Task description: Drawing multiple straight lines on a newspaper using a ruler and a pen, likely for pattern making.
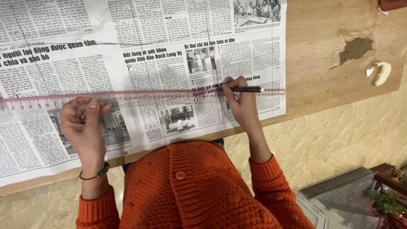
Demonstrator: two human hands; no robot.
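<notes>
A large newspaper sheet (pixel 140 55) lies flat on a wooden board (pixel 330 80). Thin drawn lines cross the sheet. A long, clear pink ruler (pixel 152 94) runs across it from left to right. My left hand (pixel 85 125) presses down on the ruler's left part, fingers curled. My right hand (pixel 239 104) holds a black pen (pixel 241 89), its tip resting at the ruler's edge near the right side of the sheet. Orange knitted sleeves cover both of my arms.
The board's right part shows a patch of chipped surface (pixel 355 48) and a small pale scrap (pixel 383 72). Beige floor tiles (pixel 352 135) lie below the board. A grey step and a dark wooden piece with plants (pixel 388 191) sit at the lower right.
</notes>
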